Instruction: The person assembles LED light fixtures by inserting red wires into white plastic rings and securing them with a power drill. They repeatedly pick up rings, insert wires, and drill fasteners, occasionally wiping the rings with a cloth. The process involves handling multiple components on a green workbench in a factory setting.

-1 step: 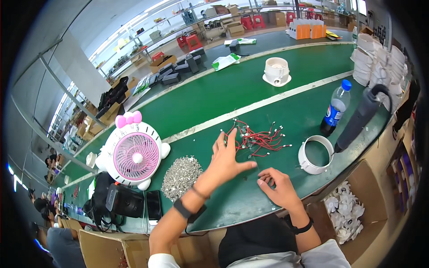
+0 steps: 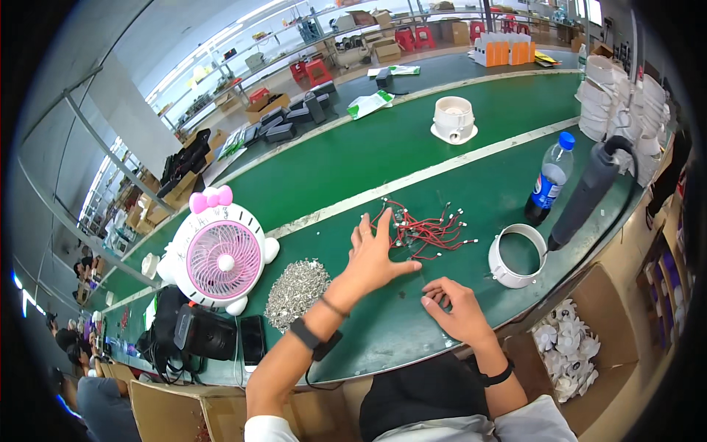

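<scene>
My left hand is spread wide, thumb out, at the left edge of a tangle of red wires with small white connectors. Nothing shows in its grasp, and its fingers reach over the nearest wires. Lower and to the right, my right hand hovers low by the table's near side with fingers curled in; whatever they may hold is hidden. A heap of small silvery metal parts lies left of my left wrist. To the right of the wires stands a white plastic ring.
A pink-and-white fan stands at left, beside a black device and a phone. At right are a blue-capped bottle and a dark corded tool. A white housing sits farther back. An open carton holds white parts.
</scene>
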The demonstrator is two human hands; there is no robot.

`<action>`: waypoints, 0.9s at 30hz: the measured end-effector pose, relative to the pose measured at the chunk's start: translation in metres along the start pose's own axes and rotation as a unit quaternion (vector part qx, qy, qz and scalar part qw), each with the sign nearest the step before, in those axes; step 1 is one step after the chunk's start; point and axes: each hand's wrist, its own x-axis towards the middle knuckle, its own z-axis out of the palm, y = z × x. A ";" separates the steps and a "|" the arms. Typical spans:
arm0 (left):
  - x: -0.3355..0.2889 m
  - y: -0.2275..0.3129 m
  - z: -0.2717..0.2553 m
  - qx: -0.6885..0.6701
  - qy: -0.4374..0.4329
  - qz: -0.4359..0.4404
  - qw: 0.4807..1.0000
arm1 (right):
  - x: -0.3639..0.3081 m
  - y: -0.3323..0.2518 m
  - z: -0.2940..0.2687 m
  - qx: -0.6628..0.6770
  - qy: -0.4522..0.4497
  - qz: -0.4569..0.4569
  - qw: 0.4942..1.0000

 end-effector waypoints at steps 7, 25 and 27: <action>0.067 0.038 0.056 0.071 -0.086 0.042 0.993 | -0.004 0.003 -0.012 0.021 0.010 0.018 1.000; 0.099 0.011 -0.059 -0.197 0.217 0.076 0.953 | -0.003 -0.005 -0.013 0.030 -0.001 0.024 0.999; 0.093 0.010 -0.066 -0.220 0.224 0.063 0.947 | -0.002 -0.004 -0.014 0.028 -0.008 0.031 0.999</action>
